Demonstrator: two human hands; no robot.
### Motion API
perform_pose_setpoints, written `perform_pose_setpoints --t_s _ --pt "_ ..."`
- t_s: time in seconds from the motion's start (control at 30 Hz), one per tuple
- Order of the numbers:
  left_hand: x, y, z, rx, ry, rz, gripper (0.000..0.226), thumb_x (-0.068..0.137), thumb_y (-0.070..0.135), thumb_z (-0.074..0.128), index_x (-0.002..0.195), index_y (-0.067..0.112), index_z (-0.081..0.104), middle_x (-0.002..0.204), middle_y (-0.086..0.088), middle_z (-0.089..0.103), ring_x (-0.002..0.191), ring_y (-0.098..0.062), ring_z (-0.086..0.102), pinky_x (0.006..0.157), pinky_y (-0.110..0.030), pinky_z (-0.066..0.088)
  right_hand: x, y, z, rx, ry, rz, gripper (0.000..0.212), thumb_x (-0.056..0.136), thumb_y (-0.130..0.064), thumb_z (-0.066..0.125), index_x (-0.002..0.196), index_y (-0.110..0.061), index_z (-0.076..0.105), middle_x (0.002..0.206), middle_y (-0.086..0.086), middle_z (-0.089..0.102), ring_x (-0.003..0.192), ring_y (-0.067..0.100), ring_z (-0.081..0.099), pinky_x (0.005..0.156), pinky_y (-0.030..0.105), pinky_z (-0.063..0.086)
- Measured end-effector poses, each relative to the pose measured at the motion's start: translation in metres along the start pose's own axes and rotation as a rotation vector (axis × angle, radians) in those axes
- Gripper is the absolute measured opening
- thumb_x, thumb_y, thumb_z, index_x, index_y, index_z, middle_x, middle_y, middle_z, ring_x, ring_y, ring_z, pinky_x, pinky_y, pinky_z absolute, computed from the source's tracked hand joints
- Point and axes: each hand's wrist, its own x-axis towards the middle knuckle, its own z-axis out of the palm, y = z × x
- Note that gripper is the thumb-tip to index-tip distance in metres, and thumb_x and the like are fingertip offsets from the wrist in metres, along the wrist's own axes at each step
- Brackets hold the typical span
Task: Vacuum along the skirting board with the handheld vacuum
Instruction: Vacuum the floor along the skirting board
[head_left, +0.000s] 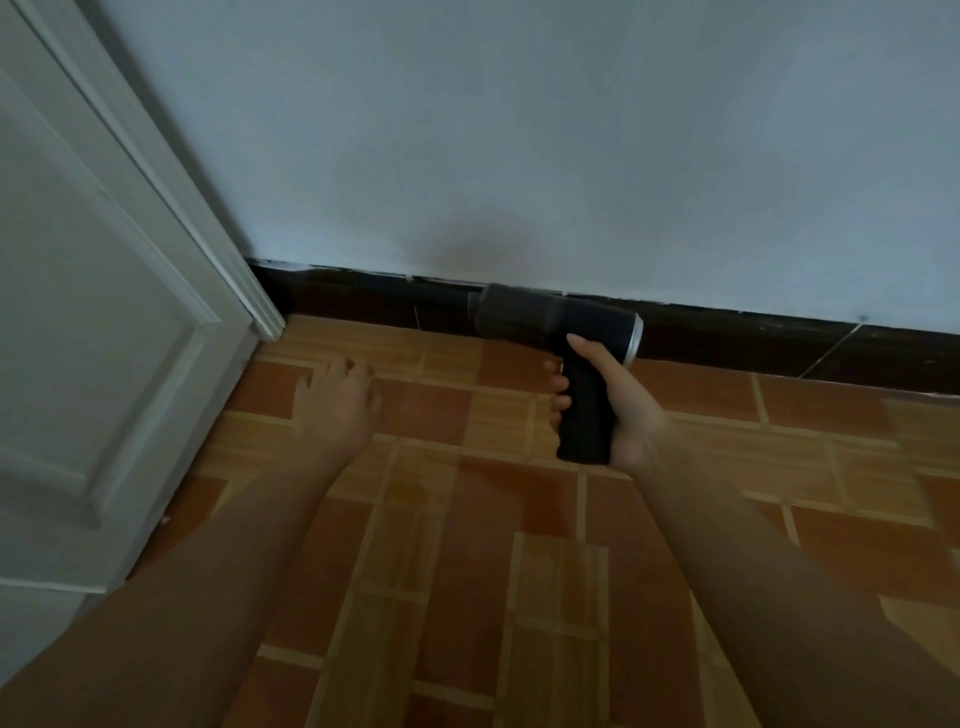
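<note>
While the vacuum (561, 332) was held against the skirting board (727, 338), its handle, judged the best hold on a light, rigid tool, was wrapped by the right hand (618, 400), the left hand (337, 400) being spread empty near the board.

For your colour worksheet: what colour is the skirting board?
Skirting board: very dark brown, head view.

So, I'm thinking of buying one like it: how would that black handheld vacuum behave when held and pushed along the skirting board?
Probably light for its size: the right hand alone holds the handheld vacuum by its pistol grip. It looks rigid, so the nozzle should track the skirting board without flexing. Perhaps front-heavy, as the body overhangs the handle.
</note>
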Motion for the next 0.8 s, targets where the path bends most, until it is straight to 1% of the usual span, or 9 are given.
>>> perform_pose_setpoints --t_s 0.1,0.2,0.33,0.43,0.57,0.67,0.8 --pt "-0.004 -0.006 0.003 -0.011 -0.033 -0.012 0.032 0.093 0.024 0.048 0.122 0.011 0.054 0.125 -0.012 0.053 0.118 -0.029 0.046 0.098 -0.043 0.035 0.006 0.006 0.002 -0.026 -0.02 0.004 0.025 0.075 -0.037 0.069 0.077 -0.013 0.064 0.061 -0.002 0.058 0.049 0.01 0.051 0.049 0.022 0.047" --pt "-0.002 -0.015 0.003 -0.016 -0.053 -0.04 0.031 0.093 0.024 0.046 0.117 0.007 0.056 0.12 -0.015 0.055 0.113 -0.032 0.048 0.093 -0.044 0.038 0.012 0.014 0.003 -0.055 -0.027 0.018 0.025 0.074 -0.037 0.07 0.077 -0.013 0.063 0.063 -0.001 0.058 0.049 0.011 0.052 0.05 0.023 0.047" --pt "0.003 -0.022 0.002 -0.052 -0.051 -0.087 0.03 0.094 0.025 0.044 0.113 0.008 0.059 0.115 -0.015 0.057 0.11 -0.032 0.049 0.091 -0.045 0.04 0.02 0.015 0.006 -0.081 -0.04 0.021 0.025 0.072 -0.036 0.071 0.076 -0.013 0.062 0.062 -0.001 0.058 0.049 0.011 0.052 0.052 0.023 0.047" --pt "0.003 -0.02 0.002 -0.089 -0.024 -0.111 0.029 0.094 0.025 0.044 0.111 0.008 0.06 0.112 -0.015 0.059 0.109 -0.032 0.05 0.09 -0.044 0.041 0.023 0.015 0.007 -0.083 -0.043 0.016 0.024 0.072 -0.036 0.071 0.077 -0.014 0.062 0.062 -0.001 0.058 0.049 0.011 0.053 0.052 0.024 0.048" --pt "0.002 -0.017 0.006 -0.082 -0.04 -0.113 0.03 0.094 0.027 0.042 0.106 0.006 0.059 0.111 -0.014 0.059 0.108 -0.031 0.05 0.091 -0.044 0.04 0.027 0.016 0.01 -0.086 -0.027 0.018 0.023 0.073 -0.035 0.07 0.076 -0.013 0.062 0.06 -0.001 0.058 0.048 0.011 0.052 0.05 0.023 0.048" --pt "0.004 -0.017 0.008 -0.074 -0.045 -0.11 0.03 0.094 0.027 0.042 0.109 0.006 0.059 0.112 -0.014 0.059 0.109 -0.031 0.05 0.091 -0.044 0.039 0.029 0.018 0.012 -0.09 -0.013 0.025 0.023 0.074 -0.035 0.07 0.075 -0.013 0.061 0.059 -0.001 0.058 0.047 0.01 0.051 0.05 0.022 0.047" --pt "0.006 -0.02 0.008 -0.084 -0.036 -0.112 0.029 0.094 0.027 0.043 0.105 0.007 0.06 0.111 -0.014 0.06 0.108 -0.03 0.05 0.091 -0.044 0.039 0.03 0.019 0.014 -0.071 -0.009 0.029 0.024 0.075 -0.035 0.069 0.075 -0.013 0.06 0.058 -0.001 0.056 0.045 0.01 0.049 0.048 0.021 0.046"
